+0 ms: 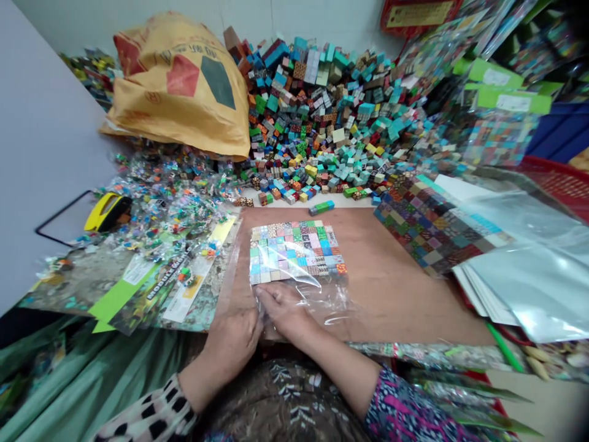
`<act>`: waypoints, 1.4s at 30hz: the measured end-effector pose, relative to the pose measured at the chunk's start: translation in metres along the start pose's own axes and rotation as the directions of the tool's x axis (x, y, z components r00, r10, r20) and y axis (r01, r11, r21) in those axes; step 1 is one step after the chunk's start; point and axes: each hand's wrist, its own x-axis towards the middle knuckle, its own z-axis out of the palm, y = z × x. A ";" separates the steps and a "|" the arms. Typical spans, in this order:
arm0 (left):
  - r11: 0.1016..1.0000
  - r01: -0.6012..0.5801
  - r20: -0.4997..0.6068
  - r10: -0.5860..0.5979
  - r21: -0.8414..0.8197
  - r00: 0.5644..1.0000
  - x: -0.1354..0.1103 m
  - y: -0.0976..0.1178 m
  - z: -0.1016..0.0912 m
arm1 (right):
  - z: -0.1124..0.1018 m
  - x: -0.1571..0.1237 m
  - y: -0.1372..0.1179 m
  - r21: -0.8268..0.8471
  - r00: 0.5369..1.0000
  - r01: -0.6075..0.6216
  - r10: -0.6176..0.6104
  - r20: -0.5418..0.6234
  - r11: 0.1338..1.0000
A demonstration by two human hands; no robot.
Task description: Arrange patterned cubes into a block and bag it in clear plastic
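A clear plastic bag [329,301] lies on the brown board, its near part loose and wrinkled. Inside it sits a flat layer of small patterned cubes [294,252], packed side by side in rows. My left hand [234,334] is closed at the bag's near left corner, fingers curled in. Just right of it, my right hand [283,307] pinches the bag's near edge, thumb close to the cubes. The two hands almost touch. Glare on the film hides some of the cubes.
A brown board [396,301] covers the table middle. Behind rises a heap of loose cubes [322,123], beside a yellow sack [179,92]. Small bagged pieces [179,190] and a yellow-black tool [107,212] lie left. Right are a cube block [427,227] and clear bags [534,264].
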 end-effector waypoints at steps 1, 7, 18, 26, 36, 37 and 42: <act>1.000 -0.003 -0.024 0.002 -0.030 1.000 0.001 0.001 -0.001 | 0.001 0.001 0.000 0.003 1.000 -0.007 0.007 -0.002 1.000; 0.973 -0.056 -0.131 0.027 -0.224 0.991 0.005 0.008 -0.005 | 0.006 0.002 0.004 0.006 0.998 -0.049 0.049 -0.046 0.999; 0.891 0.001 -0.185 -0.095 -0.453 0.978 0.008 0.015 -0.011 | 0.009 0.003 0.006 -0.097 0.988 -0.050 0.035 -0.153 0.994; 0.873 0.046 -0.162 -0.142 -0.485 0.977 0.000 0.011 -0.006 | 0.011 0.004 0.007 -0.111 0.984 -0.080 0.061 -0.169 0.991; 0.944 -0.003 0.014 0.008 -0.330 1.000 -0.012 -0.007 0.010 | 0.013 0.005 0.005 -0.120 0.976 -0.124 0.099 -0.194 0.985; 0.946 -0.005 0.021 0.012 -0.324 1.000 -0.013 -0.008 0.011 | 0.013 0.006 0.005 -0.122 0.976 -0.128 0.103 -0.193 0.984; 0.947 0.006 0.051 0.011 -0.322 0.999 -0.013 -0.008 0.013 | 0.013 0.008 0.007 -0.128 0.976 -0.133 0.108 -0.188 0.983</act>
